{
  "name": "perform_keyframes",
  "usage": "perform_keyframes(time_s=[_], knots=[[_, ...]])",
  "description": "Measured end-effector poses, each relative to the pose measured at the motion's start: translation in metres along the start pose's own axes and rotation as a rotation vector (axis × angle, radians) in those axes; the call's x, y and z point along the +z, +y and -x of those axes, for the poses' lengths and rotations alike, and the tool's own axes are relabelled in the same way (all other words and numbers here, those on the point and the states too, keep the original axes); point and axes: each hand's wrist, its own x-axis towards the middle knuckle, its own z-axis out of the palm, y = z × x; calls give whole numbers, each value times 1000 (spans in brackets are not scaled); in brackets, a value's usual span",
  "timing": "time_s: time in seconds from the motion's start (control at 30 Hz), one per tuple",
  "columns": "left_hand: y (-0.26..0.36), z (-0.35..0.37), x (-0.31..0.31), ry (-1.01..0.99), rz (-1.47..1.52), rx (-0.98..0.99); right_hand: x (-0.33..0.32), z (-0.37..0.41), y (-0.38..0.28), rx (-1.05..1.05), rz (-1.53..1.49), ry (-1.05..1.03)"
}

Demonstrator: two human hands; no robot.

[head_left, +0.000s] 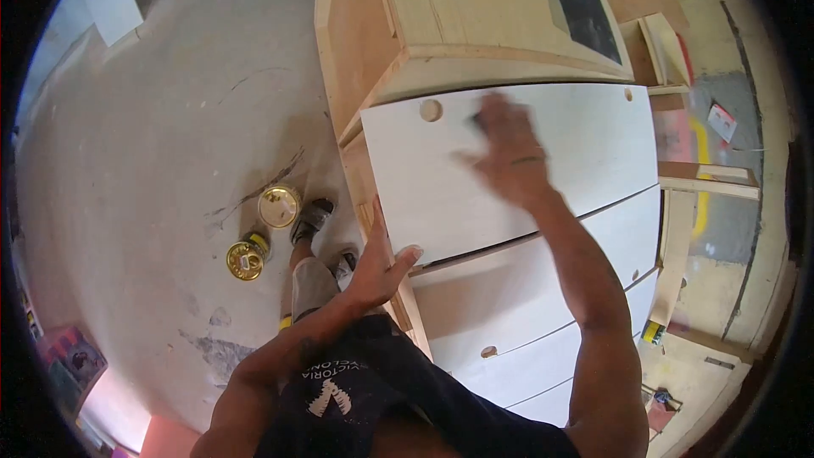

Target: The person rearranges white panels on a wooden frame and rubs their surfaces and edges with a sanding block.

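A white panel (407, 178) with a round hole near each upper corner lies on a wooden frame. Its lower left corner is held by my left hand (377, 267), thumb on top and fingers down along the side edge. Over the panel's upper middle, my right hand (513, 153) is blurred by motion, with its palm down and thumb out to the side. A dark object (480, 122), too blurred to identify, shows at its fingertips. Below this panel sit further white panels (483, 314), one with a hole near its left end.
Two open cans (280, 206) (247, 259) stand on the concrete floor (153, 161), close to my feet. Beyond the panel rises a plywood structure (483, 0) with dark patches. Wooden frames (708, 180) are on the right, and a small yellow-labelled can (653, 332) is at the lower right.
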Motion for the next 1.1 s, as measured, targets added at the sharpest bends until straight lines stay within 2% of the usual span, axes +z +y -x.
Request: perform_keyframes(time_s=[0.07, 0.17, 0.2, 0.23, 0.27, 0.3, 0.33, 0.4, 0.47, 0.53, 0.67, 0.7, 0.73, 0.77, 0.8, 0.87, 0.93, 0.97, 1.0, 1.07, 1.1], knots=[[3, 0, 0, -24, 3, -32, 25, 20, 80, 257, 140, 188], [5, -2, -4, -44, 21, -67, 37, -5, 65, 672, 101, 214], [8, -2, -4, -43, 16, -59, 53, -15, 45, 589, 188, 126], [9, -2, -3, -43, 10, -52, 43, -22, -9, 390, 108, 157], [5, 0, -2, -54, 39, -66, 60, -27, -51, 276, -4, 277], [-1, 1, -1, -64, 68, -80, 37, -32, -85, 224, -46, 96], [-1, -2, -3, -73, 93, -83, 33, -29, -94, 160, -107, 153], [6, -3, -5, -79, 84, -95, 28, -21, -61, 13, -130, 60], [6, -4, -5, -84, 62, -80, 34, -5, -6, 112, -7, 153], [-7, -3, -3, -62, 21, -40, 28, 7, 39, 339, -104, 379], [-1, -1, -3, -73, 51, -93, 40, -12, -4, 163, -161, 408], [0, -2, -4, -77, 77, -88, 41, -19, -39, 147, -364, 257], [2, -2, -4, -87, 101, -80, 62, -25, -67, -91, -513, 338], [5, -1, -5, -89, 69, -115, 38, -37, -102, -204, -400, 158], [8, 0, -6, -94, 37, -146, 47, -38, -117, -284, -419, 293], [9, -1, -6, -96, 17, -141, 46, -36, -101, -332, -430, 198], [3, -2, -7, -89, 39, -74, 37, -29, -67, -251, -413, 241], [2, -3, -8, -93, 25, -53, 40, -23, -51, -39, -440, 192], [2, -4, -9, -93, 10, -34, 34, -19, -45, 1, -316, 316], [0, -3, -9, -86, -3, -25, 46, -25, -63, 99, -199, 360], [-1, -2, -8, -87, 0, -33, 52, -26, -81, 6, -250, 365]])
